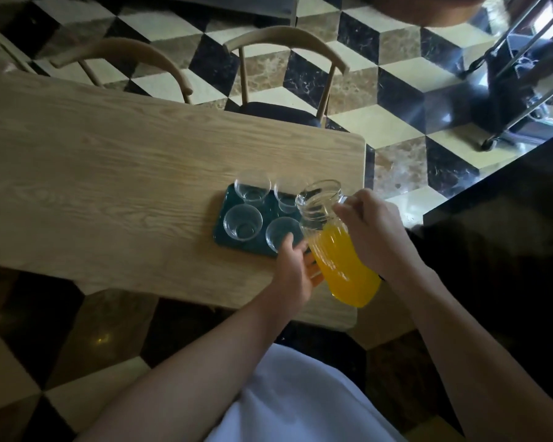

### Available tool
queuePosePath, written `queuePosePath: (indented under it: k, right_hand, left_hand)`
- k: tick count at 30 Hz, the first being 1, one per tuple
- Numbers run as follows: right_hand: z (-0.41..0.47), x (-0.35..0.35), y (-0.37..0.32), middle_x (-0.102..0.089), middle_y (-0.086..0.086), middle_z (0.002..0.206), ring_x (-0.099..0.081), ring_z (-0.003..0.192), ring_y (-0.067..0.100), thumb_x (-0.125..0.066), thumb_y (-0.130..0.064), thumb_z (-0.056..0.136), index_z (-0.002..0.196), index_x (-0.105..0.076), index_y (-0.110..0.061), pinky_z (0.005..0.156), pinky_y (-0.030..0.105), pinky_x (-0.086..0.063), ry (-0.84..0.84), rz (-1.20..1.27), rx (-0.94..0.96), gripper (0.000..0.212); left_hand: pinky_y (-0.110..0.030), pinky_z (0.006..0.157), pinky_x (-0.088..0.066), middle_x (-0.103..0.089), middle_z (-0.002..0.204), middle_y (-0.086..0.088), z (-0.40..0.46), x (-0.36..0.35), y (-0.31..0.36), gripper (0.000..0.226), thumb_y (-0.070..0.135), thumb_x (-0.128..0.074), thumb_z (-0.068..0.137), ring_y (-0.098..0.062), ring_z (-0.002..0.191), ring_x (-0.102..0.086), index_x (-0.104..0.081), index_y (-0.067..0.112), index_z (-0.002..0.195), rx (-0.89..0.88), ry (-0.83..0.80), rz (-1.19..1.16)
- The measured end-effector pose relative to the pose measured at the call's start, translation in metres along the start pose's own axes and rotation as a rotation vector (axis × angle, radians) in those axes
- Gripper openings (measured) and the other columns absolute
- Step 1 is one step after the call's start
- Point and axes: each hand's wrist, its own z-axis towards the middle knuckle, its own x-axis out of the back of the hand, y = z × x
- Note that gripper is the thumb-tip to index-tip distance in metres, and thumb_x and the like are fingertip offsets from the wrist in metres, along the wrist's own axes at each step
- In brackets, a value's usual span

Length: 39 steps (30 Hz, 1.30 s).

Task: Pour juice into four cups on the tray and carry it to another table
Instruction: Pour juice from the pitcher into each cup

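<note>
White cloth (pixel 300 406), likely the person's clothing, fills the bottom of the view, and both bare forearms reach out from it toward the tabletop (pixel 109 173). Right hand (pixel 369 229) is closed around the handle side of a ribbed glass jug (pixel 336 244), which is tipped with its open mouth toward the tray (pixel 229 244); the handle itself is hidden behind the hand. Left hand (pixel 292 267) cups the jug's lower side, its fingers (pixel 286 247) curled partly against the glass and reaching the edge of the near right cup (pixel 283 234). Orange juice (pixel 345 266) fills the lower half of the jug and has not reached the lip. Four clear cups stand two by two on the dark green tray near the tabletop's right end, and all look empty: far left (pixel 252 185), far right (pixel 286 196), near left (pixel 242 223). By my reading, the pouring step is just beginning, with no cup filled yet. The next move calls for tipping the jug further over a cup, slowly, since the mouth is wide and the cups are small and light. Part of the far right cup is masked by the jug's rim, and the tray's near right corner lies under the left hand. Two chairs (pixel 284 74) stand beyond the tabletop; the second table is not identifiable.
</note>
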Motion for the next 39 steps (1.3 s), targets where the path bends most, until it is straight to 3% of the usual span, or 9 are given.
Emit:
queuePosePath:
  k: [7,13,19,22,26,31,39]
  right_hand:
    - [-0.002,-0.030,0.018,-0.059,0.004,0.080,-0.054,0.072,0.023,-0.046,-0.041,0.100,0.088,-0.050,-0.013,0.061,0.038,-0.043,-0.191,-0.154,-0.008,0.031]
    - [0.002,-0.051,0.025,-0.053,0.003,0.079,-0.051,0.066,0.015,-0.046,-0.039,0.101,0.088,-0.046,-0.014,0.048,0.028,-0.032,-0.281,-0.242,-0.060,0.028]
    - [0.013,-0.060,0.024,-0.052,0.004,0.077,-0.053,0.065,0.018,-0.047,-0.037,0.101,0.088,-0.048,-0.011,0.046,0.026,-0.032,-0.381,-0.298,-0.134,0.029]
    - [0.016,-0.062,0.019,-0.052,0.001,0.075,-0.053,0.067,0.019,-0.044,-0.036,0.100,0.090,-0.052,-0.011,0.054,0.028,-0.035,-0.419,-0.383,-0.104,0.028]
    - [0.019,-0.061,0.014,-0.057,0.011,0.080,-0.056,0.067,0.025,-0.041,-0.025,0.102,0.068,-0.044,-0.020,0.053,0.032,-0.041,-0.520,-0.458,-0.041,0.034]
    - [0.023,-0.067,0.013,-0.055,0.008,0.073,-0.053,0.057,0.016,-0.048,-0.033,0.102,0.072,-0.047,-0.012,0.042,0.025,-0.036,-0.482,-0.383,-0.146,0.036]
    - [0.028,-0.072,0.011,-0.054,0.010,0.073,-0.052,0.055,0.018,-0.047,-0.030,0.102,0.067,-0.044,-0.012,0.043,0.026,-0.035,-0.527,-0.444,-0.151,0.040]
  left_hand:
    - [-0.041,0.081,-0.050,-0.076,0.109,-0.015,0.008,0.023,-0.026,0.067,0.059,-0.018,0.101,-0.031,0.109,-0.065,-0.065,0.018,0.126,0.102,0.055,-0.072]
    - [-0.043,0.080,-0.050,-0.068,0.121,-0.020,0.012,0.031,-0.040,0.066,0.059,-0.017,0.101,-0.034,0.112,-0.063,-0.063,0.020,0.127,0.162,0.064,-0.088]
    - [-0.047,0.085,-0.052,-0.067,0.122,-0.022,0.015,0.036,-0.049,0.070,0.066,-0.018,0.098,-0.038,0.112,-0.063,-0.063,0.021,0.127,0.232,0.021,-0.114]
    - [-0.051,0.087,-0.052,-0.068,0.123,-0.024,0.016,0.039,-0.048,0.069,0.067,-0.022,0.097,-0.040,0.113,-0.064,-0.062,0.020,0.129,0.262,-0.002,-0.142]
    - [-0.057,0.096,-0.049,-0.068,0.126,-0.024,0.014,0.042,-0.050,0.069,0.068,-0.026,0.096,-0.042,0.117,-0.062,-0.061,0.020,0.131,0.290,-0.073,-0.176]
    - [-0.053,0.089,-0.050,-0.065,0.129,-0.024,0.014,0.046,-0.052,0.072,0.070,-0.024,0.096,-0.041,0.118,-0.060,-0.060,0.020,0.134,0.312,-0.118,-0.208]
    - [-0.058,0.106,-0.041,-0.060,0.137,-0.023,0.015,0.049,-0.057,0.074,0.073,-0.025,0.095,-0.042,0.126,-0.054,-0.057,0.022,0.138,0.316,-0.184,-0.225]
